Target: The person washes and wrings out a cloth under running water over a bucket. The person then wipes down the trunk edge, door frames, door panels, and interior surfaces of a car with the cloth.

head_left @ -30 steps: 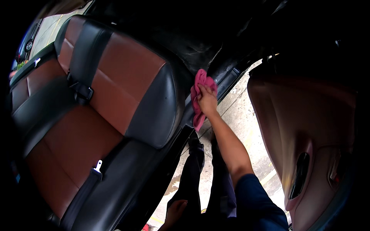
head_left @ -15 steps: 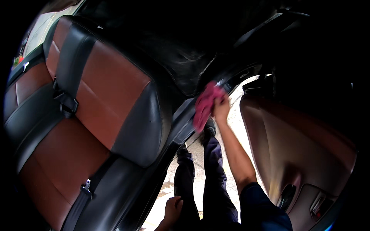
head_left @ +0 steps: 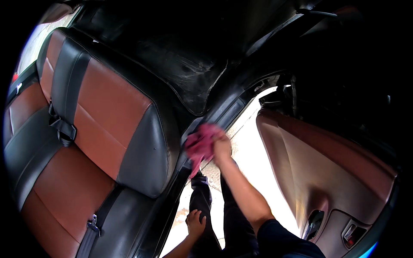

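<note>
Evidently empty, the left hand [head_left: 196, 223] hangs loosely spread. Beyond, the right hand [head_left: 222, 149] has its grip pinching a bunched cloth [head_left: 200, 144] by the sill [head_left: 223, 112], beside the seat [head_left: 144, 157]; judged light, soft and limp, it is best held by a gathered fold.

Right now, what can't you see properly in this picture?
All in the head view:
Door sill: partly hidden by the pink cloth; whether they touch is unclear.
Right hand: fingertips lost in blur against the cloth.
Left forearm: cut off by the lower edge.
</note>
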Demonstrator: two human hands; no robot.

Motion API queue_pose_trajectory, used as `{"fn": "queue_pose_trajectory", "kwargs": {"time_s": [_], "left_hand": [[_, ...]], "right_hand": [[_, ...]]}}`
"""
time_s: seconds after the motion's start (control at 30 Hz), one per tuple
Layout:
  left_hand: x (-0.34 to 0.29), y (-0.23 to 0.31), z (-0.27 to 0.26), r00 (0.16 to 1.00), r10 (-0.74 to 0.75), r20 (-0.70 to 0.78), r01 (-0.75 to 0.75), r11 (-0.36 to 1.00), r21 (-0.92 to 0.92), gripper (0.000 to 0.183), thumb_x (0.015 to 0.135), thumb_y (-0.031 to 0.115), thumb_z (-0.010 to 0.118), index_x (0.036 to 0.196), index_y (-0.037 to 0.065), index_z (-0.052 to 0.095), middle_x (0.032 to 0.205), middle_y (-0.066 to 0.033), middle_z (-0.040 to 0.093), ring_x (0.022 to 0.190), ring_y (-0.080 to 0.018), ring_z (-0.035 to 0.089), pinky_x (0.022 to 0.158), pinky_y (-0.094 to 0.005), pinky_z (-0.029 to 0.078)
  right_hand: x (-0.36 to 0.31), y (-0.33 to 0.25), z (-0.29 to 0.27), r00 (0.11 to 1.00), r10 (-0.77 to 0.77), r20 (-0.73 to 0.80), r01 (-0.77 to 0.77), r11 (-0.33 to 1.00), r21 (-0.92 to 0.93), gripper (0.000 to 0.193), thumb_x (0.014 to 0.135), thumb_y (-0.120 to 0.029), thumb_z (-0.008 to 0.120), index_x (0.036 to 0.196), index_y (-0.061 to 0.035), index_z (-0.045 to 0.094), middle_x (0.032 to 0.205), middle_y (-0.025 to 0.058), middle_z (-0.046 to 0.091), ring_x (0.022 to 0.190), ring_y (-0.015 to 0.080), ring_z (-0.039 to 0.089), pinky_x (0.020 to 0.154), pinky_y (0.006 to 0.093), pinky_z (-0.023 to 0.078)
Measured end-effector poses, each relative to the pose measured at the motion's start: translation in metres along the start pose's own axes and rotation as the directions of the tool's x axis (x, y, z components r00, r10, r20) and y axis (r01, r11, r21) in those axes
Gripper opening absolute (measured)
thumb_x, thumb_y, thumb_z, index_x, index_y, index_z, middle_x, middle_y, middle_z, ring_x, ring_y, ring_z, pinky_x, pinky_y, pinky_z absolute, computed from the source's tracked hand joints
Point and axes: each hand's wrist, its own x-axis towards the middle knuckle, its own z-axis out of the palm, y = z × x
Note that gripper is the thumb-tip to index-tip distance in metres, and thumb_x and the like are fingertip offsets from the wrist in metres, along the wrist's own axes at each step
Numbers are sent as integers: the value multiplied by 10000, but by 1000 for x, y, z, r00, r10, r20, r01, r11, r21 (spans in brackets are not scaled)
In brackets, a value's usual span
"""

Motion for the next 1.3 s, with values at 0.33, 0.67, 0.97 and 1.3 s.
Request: {"fn": "queue_pose_trajectory", "kwargs": {"time_s": [0.33, 0.67, 0.97, 1.3], "left_hand": [[27, 14, 11, 995, 90, 41, -92, 994, 51, 367, 762, 268, 642, 1054, 50, 598, 1161, -128, 522, 1104, -325, 462, 937, -490, 351], [28, 13, 4, 998, 24, 61, -28, 997, 73, 335, 768, 244, 617, 1038, 46, 601, 1149, -127, 517, 1123, -322, 456, 939, -466, 361], [27, 15, 8, 995, -19, 98, 15, 999, 38, 368, 786, 276, 628, 1071, 49, 578, 1168, -126, 502, 1123, -312, 447, 949, -470, 355], [23, 16, 7, 959, -184, 215, 200, 978, -54, 451, 772, 310, 647, 1114, 33, 553, 1129, -180, 544, 1108, -355, 477, 912, -481, 386]], "right_hand": [[94, -74, -24, 779, -580, 240, 348, 80, -934, 359, 741, -77, 583, 1098, -101, 617, 1139, 226, 459, 951, 414, 541, 803, 446, 476], [79, -120, -36, 290, -924, -251, 661, 383, -646, 505, 836, 19, 480, 1331, -3, 381, 1309, 226, 430, 1209, 378, 404, 1044, 377, 293], [46, 54, -28, 773, -634, 26, 472, 546, -693, 369, 734, -16, 552, 1095, -28, 477, 1028, 260, 504, 994, 450, 500, 859, 481, 420], [-179, 100, -11, 720, 227, 656, -255, 965, -55, 410, 814, -45, 627, 1198, -78, 490, 1019, 23, 600, 926, 156, 576, 848, 295, 447]]}}
